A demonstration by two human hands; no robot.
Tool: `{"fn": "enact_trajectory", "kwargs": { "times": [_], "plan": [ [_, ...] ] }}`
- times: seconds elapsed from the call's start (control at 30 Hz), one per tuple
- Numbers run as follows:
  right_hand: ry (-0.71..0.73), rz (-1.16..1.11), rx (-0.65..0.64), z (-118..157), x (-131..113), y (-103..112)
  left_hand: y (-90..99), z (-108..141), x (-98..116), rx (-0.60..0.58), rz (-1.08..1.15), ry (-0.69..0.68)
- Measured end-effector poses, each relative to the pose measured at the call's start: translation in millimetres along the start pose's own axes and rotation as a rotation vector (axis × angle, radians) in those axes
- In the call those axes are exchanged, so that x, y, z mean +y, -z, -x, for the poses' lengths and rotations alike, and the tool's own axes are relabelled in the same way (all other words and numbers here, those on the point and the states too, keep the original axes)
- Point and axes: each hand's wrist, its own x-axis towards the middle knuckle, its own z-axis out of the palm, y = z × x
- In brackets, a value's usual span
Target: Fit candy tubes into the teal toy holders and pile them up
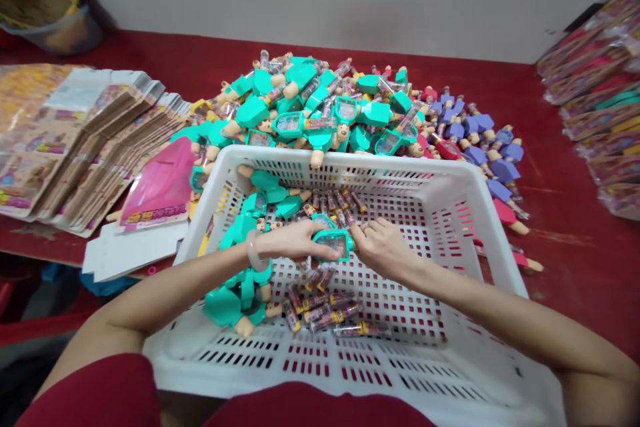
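Observation:
My left hand [295, 238], with a pale bangle on the wrist, is closed round a teal plastic toy case [339, 242] with a clear window. A second teal piece [324, 219] shows just behind it, by the same fingers. At the right end of the case, my right hand [384, 247] is closed, its fingertips touching the narrow neck; anything pinched there is hidden. Both hands are over a white slotted basket [453, 213]. Small clear tubes with yellow ends [334, 315] lie below the hands, and more teal cases with beige knobs [225, 305] line the basket's left side.
Behind the basket, teal toys [300, 73] are heaped, with purple ones [473, 125] to the right. Printed card stacks [115, 140] and a pink bag [157, 183] lie left. Packed bags [600, 93] stand at right on the red table [560, 267].

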Motion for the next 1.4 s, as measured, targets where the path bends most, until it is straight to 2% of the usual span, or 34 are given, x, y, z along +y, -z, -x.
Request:
{"fn": "enact_trajectory", "kwargs": {
  "times": [0.03,0.1,0.2,0.3,0.37,0.4,0.43,0.47,0.57,0.6,0.67,0.73,0.8,0.87,0.93,1.0,1.03,1.07,1.1,1.2,1.23,1.27,1.33,1.4],
  "plan": [
    [-0.011,-0.009,-0.051,2,-2,2,-4.0,1,2,-0.012,0.017,0.001],
    [-0.066,-0.076,-0.185,4,-6,8,-14.7,5,4,0.090,-0.096,-0.051],
    [-0.198,-0.229,-0.364,5,-10,17,-32.5,11,7,0.284,-0.502,-0.125],
    [-0.310,-0.549,-0.641,4,-10,15,-40.0,14,9,0.277,-0.897,-0.197],
    [-0.353,-0.803,-0.822,3,-9,10,-33.9,13,9,0.244,-1.020,-0.243],
    [-0.338,-0.880,-0.840,3,-8,7,-27.7,12,8,0.244,-1.011,-0.239],
    [-0.302,-0.891,-0.781,2,-6,5,-20.0,11,7,0.237,-0.943,-0.217],
    [-0.249,-0.828,-0.651,1,-4,3,-11.5,9,5,0.214,-0.819,-0.178],
    [-0.014,-0.429,-0.121,2,5,4,11.0,4,-1,0.009,-0.267,-0.001],
    [0.064,-0.317,0.017,3,8,5,15.9,3,-3,-0.072,-0.109,0.048],
    [0.188,-0.222,0.176,6,13,9,20.4,3,-3,-0.160,0.046,0.083],
    [0.191,-0.303,0.224,9,14,13,18.8,6,-1,-0.093,-0.043,0.001],
    [0.049,-0.573,0.143,9,12,17,14.0,11,3,0.103,-0.345,-0.143],
    [-0.146,-0.981,-0.081,7,10,19,9.2,14,5,0.302,-0.714,-0.272],
    [-0.307,-1.341,-0.357,2,10,18,7.0,15,2,0.398,-0.958,-0.340],
    [-0.375,-1.484,-0.532,-2,13,16,8.3,12,-1,0.412,-0.984,-0.352],
    [-0.375,-1.454,-0.530,-3,16,15,10.2,11,-3,0.408,-0.927,-0.332],
    [-0.346,-1.357,-0.458,-4,18,15,12.6,9,-3,0.393,-0.834,-0.294],
    [-0.282,-1.206,-0.331,-4,20,16,15.1,8,-3,0.366,-0.711,-0.248],
    [0.017,-0.626,0.133,1,26,18,20.5,9,4,0.208,-0.313,-0.124],
    [0.109,-0.475,0.242,3,26,18,20.7,10,7,0.147,-0.216,-0.108],
    [0.177,-0.378,0.310,6,25,18,20.0,11,9,0.110,-0.162,-0.106],
    [0.200,-0.360,0.358,10,21,17,16.3,14,10,0.135,-0.212,-0.140],
    [0.093,-0.570,0.257,13,16,14,11.1,16,7,0.253,-0.437,-0.220]
  ]
}}
